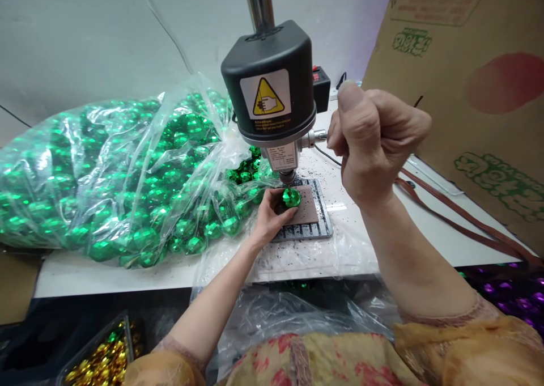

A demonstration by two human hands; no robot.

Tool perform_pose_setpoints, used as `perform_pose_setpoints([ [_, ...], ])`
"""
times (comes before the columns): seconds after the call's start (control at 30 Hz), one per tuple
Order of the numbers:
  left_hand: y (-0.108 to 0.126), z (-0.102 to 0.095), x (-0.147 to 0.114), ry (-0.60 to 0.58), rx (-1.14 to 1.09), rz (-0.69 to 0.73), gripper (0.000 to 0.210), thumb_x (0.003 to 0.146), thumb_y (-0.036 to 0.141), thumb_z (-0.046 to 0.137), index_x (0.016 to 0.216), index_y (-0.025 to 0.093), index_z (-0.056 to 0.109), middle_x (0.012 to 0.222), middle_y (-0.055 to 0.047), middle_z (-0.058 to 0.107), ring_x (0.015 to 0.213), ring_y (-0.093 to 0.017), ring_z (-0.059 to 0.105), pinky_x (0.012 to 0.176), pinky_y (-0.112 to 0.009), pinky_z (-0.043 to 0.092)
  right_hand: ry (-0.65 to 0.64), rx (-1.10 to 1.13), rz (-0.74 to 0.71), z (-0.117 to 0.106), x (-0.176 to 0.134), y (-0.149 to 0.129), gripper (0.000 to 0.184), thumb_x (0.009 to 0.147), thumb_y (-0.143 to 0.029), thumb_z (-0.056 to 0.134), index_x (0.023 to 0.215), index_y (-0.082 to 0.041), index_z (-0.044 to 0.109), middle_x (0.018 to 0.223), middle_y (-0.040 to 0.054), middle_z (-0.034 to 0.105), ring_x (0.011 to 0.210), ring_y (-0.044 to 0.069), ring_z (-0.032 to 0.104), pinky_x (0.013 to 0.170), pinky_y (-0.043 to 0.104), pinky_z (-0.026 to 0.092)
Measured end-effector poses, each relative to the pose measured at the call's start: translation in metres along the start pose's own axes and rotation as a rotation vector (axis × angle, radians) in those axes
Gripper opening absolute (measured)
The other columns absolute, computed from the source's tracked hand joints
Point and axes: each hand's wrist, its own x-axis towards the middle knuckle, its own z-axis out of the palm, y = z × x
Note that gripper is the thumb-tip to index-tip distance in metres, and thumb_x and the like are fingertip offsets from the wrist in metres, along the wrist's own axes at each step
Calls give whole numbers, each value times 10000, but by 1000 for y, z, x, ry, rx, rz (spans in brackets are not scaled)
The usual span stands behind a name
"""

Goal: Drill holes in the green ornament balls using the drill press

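Observation:
Between the thumb and fingers of my left hand point(272, 216) is a shiny green faceted bead point(291, 197). The bead sits under the chuck of a black bench drill press point(267, 85), over a brown pad point(306, 204) on the grey slotted base plate point(325, 219). My right hand point(374, 131) is closed in a fist around the drill press lever point(318, 138), at the right of the machine's head; most of the lever is hidden in the fingers. Dark shavings lie scattered around the plate.
A large clear plastic bag point(106, 176) full of green beads lies at the left. A cardboard box point(467, 91) stands at the right, near a brown strap point(463, 216). Below the white table point(106, 275) are gold beads point(102, 357) in a container and purple beads point(510, 295).

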Motion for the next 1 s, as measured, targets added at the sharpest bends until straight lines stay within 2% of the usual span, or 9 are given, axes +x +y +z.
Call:
perform_pose_setpoints([
  [0.13, -4, 2, -4, -4, 123, 53, 536, 735, 351, 860, 1168, 225, 570, 1219, -73, 633, 1172, -231, 612, 1073, -409, 471, -12, 55, -13, 0, 2, 0, 437, 921, -232, 621, 512, -177, 477, 454, -74, 388, 415, 13, 387, 444, 219, 314],
  [0.23, -5, 2, -5, -13, 168, 55, 512, 778, 376, 828, 1196, 225, 572, 1198, -77, 632, 1146, -227, 612, 1044, -403, 482, -10, 54, -5, 0, 2, 0, 433, 916, -217, 620, 509, -179, 479, 449, -72, 400, 410, 18, 378, 442, 226, 316],
  [0.3, -4, 2, -6, -17, 168, 55, 505, 788, 375, 822, 1200, 223, 572, 1193, -80, 633, 1141, -227, 613, 1040, -402, 482, -6, 35, 2, 0, 0, 0, 436, 914, -210, 615, 502, -184, 475, 445, -66, 406, 408, 30, 378, 437, 245, 313],
  [0.47, 0, 3, -7, -15, 147, 59, 500, 794, 354, 819, 1203, 228, 562, 1214, -80, 629, 1166, -229, 608, 1063, -405, 466, 26, 36, -69, -1, -11, 5, 479, 901, -237, 617, 470, -184, 415, 417, -58, 327, 374, 49, 315, 424, 307, 195],
  [0.6, 0, 4, -7, -9, 117, 58, 496, 779, 351, 831, 1189, 231, 579, 1209, -73, 627, 1174, -227, 603, 1073, -401, 457, 70, 7, -132, 0, -18, 12, 505, 907, -270, 608, 475, -193, 358, 410, -52, 269, 371, 68, 293, 432, 311, 193],
  [0.77, 2, 6, -7, 8, 95, 51, 495, 758, 341, 847, 1169, 230, 594, 1191, -69, 637, 1167, -234, 609, 1075, -407, 457, 100, -53, -147, -2, -25, 18, 542, 923, -299, 574, 452, -205, 323, 396, -40, 262, 367, 86, 286, 435, 333, 199],
  [1.0, 1, 6, -7, -5, 109, 63, 488, 779, 335, 832, 1179, 230, 574, 1212, -75, 632, 1191, -239, 602, 1091, -421, 447, 116, -28, -203, -3, -32, 22, 552, 901, -238, 576, 438, -179, 281, 383, -51, 226, 338, 63, 242, 399, 306, 152],
])
